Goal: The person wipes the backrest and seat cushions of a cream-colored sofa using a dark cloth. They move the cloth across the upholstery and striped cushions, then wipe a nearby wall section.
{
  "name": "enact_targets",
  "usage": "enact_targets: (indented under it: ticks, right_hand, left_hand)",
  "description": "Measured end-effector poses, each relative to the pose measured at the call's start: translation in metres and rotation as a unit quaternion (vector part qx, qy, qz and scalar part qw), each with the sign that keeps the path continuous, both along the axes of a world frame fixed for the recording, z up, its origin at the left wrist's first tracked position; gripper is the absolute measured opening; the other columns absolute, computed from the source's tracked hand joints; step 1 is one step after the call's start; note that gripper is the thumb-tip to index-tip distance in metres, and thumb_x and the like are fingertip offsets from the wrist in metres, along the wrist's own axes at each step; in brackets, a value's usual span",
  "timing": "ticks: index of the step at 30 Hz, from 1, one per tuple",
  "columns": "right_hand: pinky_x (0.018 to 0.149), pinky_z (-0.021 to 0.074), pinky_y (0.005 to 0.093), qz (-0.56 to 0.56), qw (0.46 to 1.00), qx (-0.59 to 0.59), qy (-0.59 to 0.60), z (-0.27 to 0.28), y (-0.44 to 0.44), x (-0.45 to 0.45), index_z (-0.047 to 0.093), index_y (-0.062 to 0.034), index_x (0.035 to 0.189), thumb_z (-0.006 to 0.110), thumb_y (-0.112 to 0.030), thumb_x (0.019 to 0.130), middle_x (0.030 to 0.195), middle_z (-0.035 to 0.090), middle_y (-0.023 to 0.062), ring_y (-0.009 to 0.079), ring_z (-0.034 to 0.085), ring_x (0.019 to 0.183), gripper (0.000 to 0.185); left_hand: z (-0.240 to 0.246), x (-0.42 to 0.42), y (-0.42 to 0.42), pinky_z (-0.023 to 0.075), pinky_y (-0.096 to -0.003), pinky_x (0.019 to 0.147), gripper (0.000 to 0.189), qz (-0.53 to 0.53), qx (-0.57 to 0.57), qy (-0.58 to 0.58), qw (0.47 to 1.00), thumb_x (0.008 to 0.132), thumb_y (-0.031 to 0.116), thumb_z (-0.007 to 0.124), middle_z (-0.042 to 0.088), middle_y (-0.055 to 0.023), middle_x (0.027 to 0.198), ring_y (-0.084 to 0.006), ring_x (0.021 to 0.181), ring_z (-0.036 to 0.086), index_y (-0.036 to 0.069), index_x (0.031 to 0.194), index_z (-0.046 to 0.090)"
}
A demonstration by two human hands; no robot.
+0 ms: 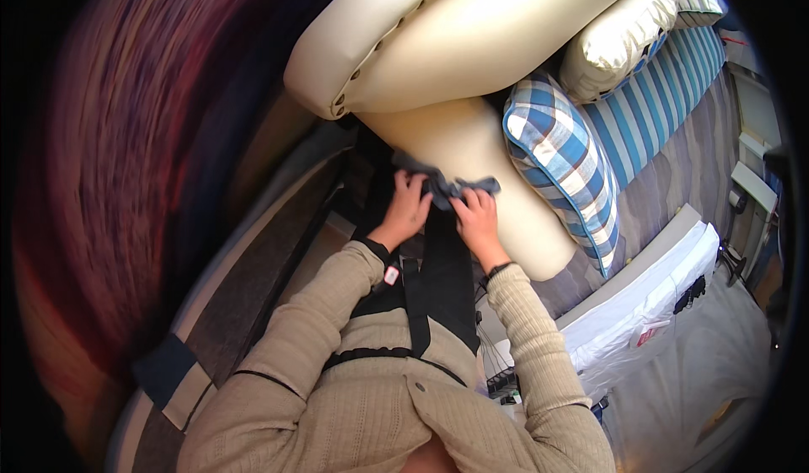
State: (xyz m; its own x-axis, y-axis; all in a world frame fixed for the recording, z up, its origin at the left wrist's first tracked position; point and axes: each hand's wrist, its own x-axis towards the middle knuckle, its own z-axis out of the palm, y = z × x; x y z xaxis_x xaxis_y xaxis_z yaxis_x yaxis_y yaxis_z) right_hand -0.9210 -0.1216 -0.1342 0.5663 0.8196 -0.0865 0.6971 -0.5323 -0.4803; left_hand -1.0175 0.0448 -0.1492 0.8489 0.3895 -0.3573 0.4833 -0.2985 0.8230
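A crumpled dark grey cloth (445, 188) stretches between my two hands, held in front of my waist. My left hand (406, 207) grips its left part, and my right hand (475, 219) pinches the right part with a loose end sticking out past the fingers. Just beyond the cloth is a cream upholstered sofa (436, 125), its armrest trimmed with a row of metal studs. Whether the cloth touches the sofa cannot be made out. Some blur softens the cloth's edges.
A blue checked cushion (562, 157) leans by the sofa, near a white cushion (619, 43) and a blue striped cushion (657, 112). White sheeting (638, 315) and cables (490, 346) are at right. A dark-topped, light-edged piece of furniture (253, 270) stands at left.
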Motion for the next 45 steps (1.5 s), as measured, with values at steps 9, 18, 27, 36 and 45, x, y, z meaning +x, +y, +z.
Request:
enact_targets:
  ticks: [9, 18, 27, 36, 45]
  right_hand:
    - [0.09, 0.0435, 0.0429, -0.001, 0.995, 0.103, -0.011, -0.02, 0.095, 0.019, 0.068, -0.0123, 0.102, 0.061, -0.004, 0.068, 0.114, 0.058, 0.0103, 0.0319, 0.052, 0.11, 0.035]
    - [0.097, 0.0378, 0.0424, -0.003, 0.994, 0.11, -0.027, -0.013, 0.083, 0.04, 0.069, -0.0172, 0.101, 0.059, -0.012, 0.077, 0.116, 0.059, 0.0048, 0.027, 0.05, 0.114, 0.027]
    - [0.096, 0.0399, 0.0449, -0.068, 0.996, 0.051, 0.006, 0.006, -0.16, -0.002, 0.068, -0.0179, 0.096, 0.064, -0.01, 0.073, 0.114, 0.059, 0.0041, 0.0269, 0.051, 0.111, 0.024]
    - [0.092, 0.0428, 0.0465, -0.232, 0.972, -0.042, 0.018, 0.023, -0.284, -0.04, 0.067, -0.0137, 0.095, 0.068, -0.01, 0.071, 0.112, 0.058, 0.0068, 0.0311, 0.051, 0.108, 0.024]
    - [0.095, 0.0423, 0.0432, -0.251, 0.962, 0.106, 0.015, 0.006, -0.146, 0.015, 0.068, -0.0181, 0.102, 0.06, -0.012, 0.081, 0.111, 0.06, 0.0039, 0.0271, 0.052, 0.108, 0.023]
  left_hand:
    - [-0.026, 0.024, 0.051, 0.029, -0.0494, 0.111, 0.061, 0.076, 0.137, -0.074, 0.985, 0.086, 0.007, 0.059, 0.03, -0.0302, 0.138, -0.0469, 0.13, 0.032, 0.003, 0.142, 0.035]
    - [-0.026, 0.049, 0.046, 0.0262, -0.0509, 0.11, 0.054, 0.045, 0.241, -0.064, 0.967, 0.088, 0.012, 0.059, 0.033, -0.0292, 0.142, -0.0459, 0.131, 0.031, 0.007, 0.139, 0.045]
    - [0.035, 0.032, -0.152, 0.032, -0.0506, 0.107, 0.053, -0.204, 0.193, -0.048, 0.959, 0.079, 0.001, 0.062, 0.044, -0.0198, 0.134, -0.0443, 0.124, 0.035, 0.009, 0.131, 0.055]
    - [0.037, 0.067, -0.247, 0.0426, -0.0444, 0.1, 0.056, -0.435, 0.178, -0.104, 0.877, 0.079, 0.004, 0.058, 0.049, -0.0177, 0.133, -0.0388, 0.119, 0.047, 0.012, 0.134, 0.054]
    - [0.034, 0.099, -0.15, 0.0418, -0.048, 0.099, 0.051, -0.325, 0.385, -0.055, 0.862, 0.082, 0.01, 0.06, 0.05, -0.0233, 0.132, -0.0425, 0.116, 0.047, 0.012, 0.133, 0.055]
